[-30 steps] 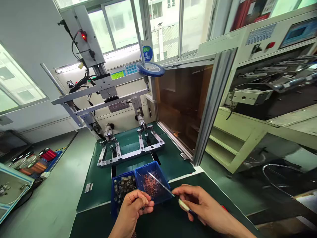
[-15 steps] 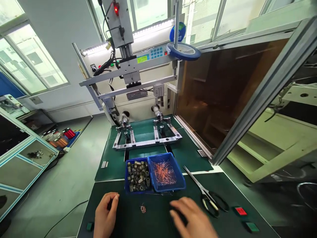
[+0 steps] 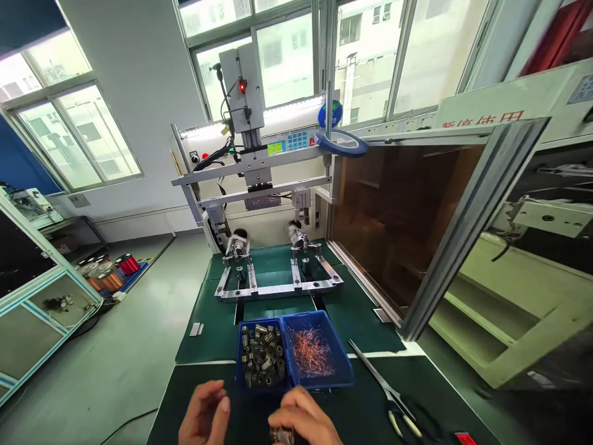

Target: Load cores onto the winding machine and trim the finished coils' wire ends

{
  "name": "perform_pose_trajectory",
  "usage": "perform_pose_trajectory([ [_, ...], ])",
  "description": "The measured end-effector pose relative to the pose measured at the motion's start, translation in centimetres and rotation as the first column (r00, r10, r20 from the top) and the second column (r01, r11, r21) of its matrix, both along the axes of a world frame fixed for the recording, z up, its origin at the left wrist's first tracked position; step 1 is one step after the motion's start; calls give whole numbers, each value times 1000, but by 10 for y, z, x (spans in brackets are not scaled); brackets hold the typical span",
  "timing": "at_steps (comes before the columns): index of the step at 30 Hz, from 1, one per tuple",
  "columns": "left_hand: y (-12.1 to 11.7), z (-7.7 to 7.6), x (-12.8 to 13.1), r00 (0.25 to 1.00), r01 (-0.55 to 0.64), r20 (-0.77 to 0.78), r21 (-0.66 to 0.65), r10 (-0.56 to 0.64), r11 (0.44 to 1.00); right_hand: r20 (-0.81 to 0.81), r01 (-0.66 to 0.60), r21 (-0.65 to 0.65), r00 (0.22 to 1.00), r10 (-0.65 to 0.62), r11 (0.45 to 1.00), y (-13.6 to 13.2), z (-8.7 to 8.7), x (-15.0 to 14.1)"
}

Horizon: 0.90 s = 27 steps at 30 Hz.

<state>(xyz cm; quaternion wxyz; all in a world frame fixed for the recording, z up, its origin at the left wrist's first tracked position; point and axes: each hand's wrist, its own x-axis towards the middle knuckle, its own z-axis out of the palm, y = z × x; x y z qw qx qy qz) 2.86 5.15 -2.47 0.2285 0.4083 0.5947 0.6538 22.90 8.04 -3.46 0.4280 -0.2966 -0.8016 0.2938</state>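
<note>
My right hand (image 3: 308, 420) is closed on a small copper-wound metal core (image 3: 281, 435) at the bottom edge of the picture. Part of the core is hidden by the fingers and the frame edge. To its left, my left hand (image 3: 206, 413) is held with thumb and fingertips apart, nothing between them. Just beyond the hands stands a blue bin (image 3: 239, 361) heaped with small metal cores (image 3: 265, 355). A second blue bin (image 3: 343, 364) touches it on the right and holds loose copper wire scraps (image 3: 311, 352).
Scissors (image 3: 388, 390) with black handles lie right of the bins, blades pointing away. A red block (image 3: 464, 438) is near the lower right edge. Behind the bins stands a machine with a metal frame (image 3: 278, 288). A brown translucent panel (image 3: 398, 222) borders the right side.
My right hand has moved left and closed on the small wound core that lay on the table. My left hand has shifted slightly right and lower. The view has tilted up.
</note>
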Motion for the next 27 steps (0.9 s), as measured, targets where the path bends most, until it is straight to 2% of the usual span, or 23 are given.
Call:
perform_pose_trajectory([
  [1, 5, 12, 10, 979, 185, 85, -17, -183, 983, -48, -8, 69, 999, 12, 998, 8, 14, 4],
  [2, 13, 25, 20, 910, 389, 163, -26, -380, 921, -88, 3, 129, 996, 8, 992, 17, 28, 8],
  [3, 22, 38, 29, 791, 580, 245, -11, -560, 814, -109, 23, 162, 994, -6, 987, 28, 41, 10],
  [4, 34, 50, 37, 654, 719, 321, 19, -685, 695, -122, 34, 183, 992, -12, 983, 38, 53, 12],
  [6, 57, 68, 48, 468, 828, 426, 94, -774, 553, -125, 43, 172, 992, -21, 984, 59, 69, 14],
  [7, 68, 72, 52, 419, 846, 455, 120, -786, 520, -125, 35, 153, 992, -16, 988, 67, 74, 16],
  [9, 84, 72, 56, 394, 852, 482, 129, -783, 508, -143, 24, 91, 990, -11, 996, 78, 74, 20],
  [11, 92, 62, 57, 423, 839, 498, 99, -757, 535, -193, 29, -9, 981, -30, 1000, 82, 67, 24],
  [15, 90, 41, 53, 475, 816, 546, 20, -690, 578, -221, -13, -156, 975, -22, 988, 74, 50, 31],
  [19, 84, 37, 49, 442, 839, 577, 6, -686, 545, -258, -107, -154, 964, 65, 982, 68, 54, 34],
  [22, 81, 41, 50, 380, 877, 602, 6, -702, 480, -325, -152, -151, 941, 96, 977, 69, 58, 33],
  [24, 80, 42, 50, 347, 896, 604, 12, -717, 444, -327, -122, -145, 942, 68, 982, 70, 56, 31],
  [27, 79, 43, 50, 348, 893, 604, 20, -717, 450, -320, -1, -102, 947, -32, 995, 71, 51, 29],
])
